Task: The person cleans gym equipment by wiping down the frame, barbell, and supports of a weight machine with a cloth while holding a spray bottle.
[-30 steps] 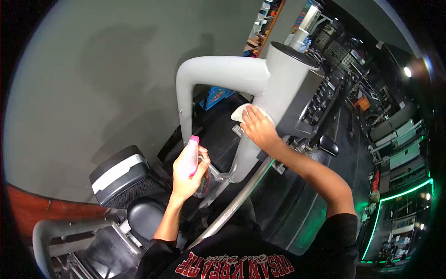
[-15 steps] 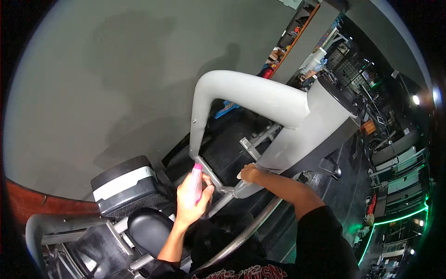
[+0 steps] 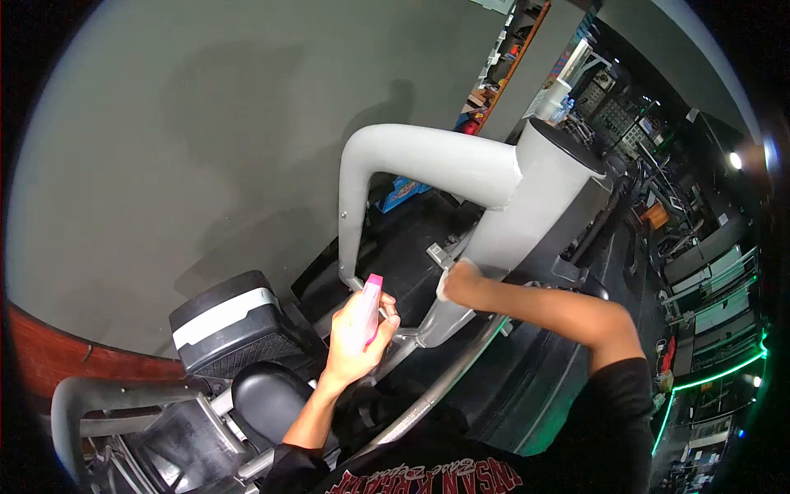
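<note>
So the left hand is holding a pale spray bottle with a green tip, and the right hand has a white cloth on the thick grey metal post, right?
Not quite: the pale spray bottle in the left hand has a bright pink tip, not a green one, as the head view shows. The right hand has a white cloth on the thick grey metal post.

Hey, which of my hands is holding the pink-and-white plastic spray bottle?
Your left hand, wrapped around that spray bottle; your right hand instead holds a white cloth against the thick, light-grey metal post.
</note>
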Demonstrator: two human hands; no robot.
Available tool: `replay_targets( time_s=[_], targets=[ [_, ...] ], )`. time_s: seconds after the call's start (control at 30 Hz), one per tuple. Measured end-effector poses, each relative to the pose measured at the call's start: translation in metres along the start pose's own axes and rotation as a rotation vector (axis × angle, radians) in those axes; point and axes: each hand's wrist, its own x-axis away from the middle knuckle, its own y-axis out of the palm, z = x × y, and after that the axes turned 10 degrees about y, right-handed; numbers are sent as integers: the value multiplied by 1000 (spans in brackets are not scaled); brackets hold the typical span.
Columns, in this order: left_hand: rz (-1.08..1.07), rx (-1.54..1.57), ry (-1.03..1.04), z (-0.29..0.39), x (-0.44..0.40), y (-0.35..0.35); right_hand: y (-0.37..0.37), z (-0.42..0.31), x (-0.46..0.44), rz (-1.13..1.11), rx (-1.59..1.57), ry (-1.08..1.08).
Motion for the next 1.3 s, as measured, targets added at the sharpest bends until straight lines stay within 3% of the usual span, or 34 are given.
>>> replay_targets(
  time_s=[0.1,0.13,0.2,0.37,0.57,0.63,0.67,0.73,0.77,0.87,0.93,1.03,1.1,1.13,1.2,1.3],
  targets=[
    [-39,-27,-3,8,-1,5,62,-48,-56,-180,9,-194],
    [-34,-34,2,11,-3,8,85,-64,-71,-172,15,-195],
    [-76,-112,56,15,-7,12,112,-87,-92,-387,-88,-92],
    [-133,-62,0,21,-11,32,8,-39,11,-366,21,-117],
    [-242,-10,-67,38,-10,60,-76,-2,112,-180,-2,335],
    [-268,-6,-65,47,-7,68,-96,20,146,42,-129,455],
    [-267,-19,-58,53,-5,70,-92,26,165,391,-60,546],
    [-272,-35,12,69,0,75,-87,37,166,617,-45,672],
    [-261,23,-59,81,4,78,-69,36,154,627,-140,699],
    [-186,103,-75,101,22,87,-16,12,128,684,-65,566],
    [-184,91,-64,111,37,92,12,-4,107,663,-175,451],
    [-188,46,-42,121,65,97,18,-10,102,646,-236,410],
    [-197,-97,0,128,84,100,14,0,116,346,-647,218],
    [-225,-185,86,126,93,99,18,-1,131,481,-923,180],
    [-151,-184,27,123,118,102,25,-13,158,751,-1226,202],
    [-3,-43,-4,102,153,112,62,-61,168,1354,-1590,233]
  ],
)
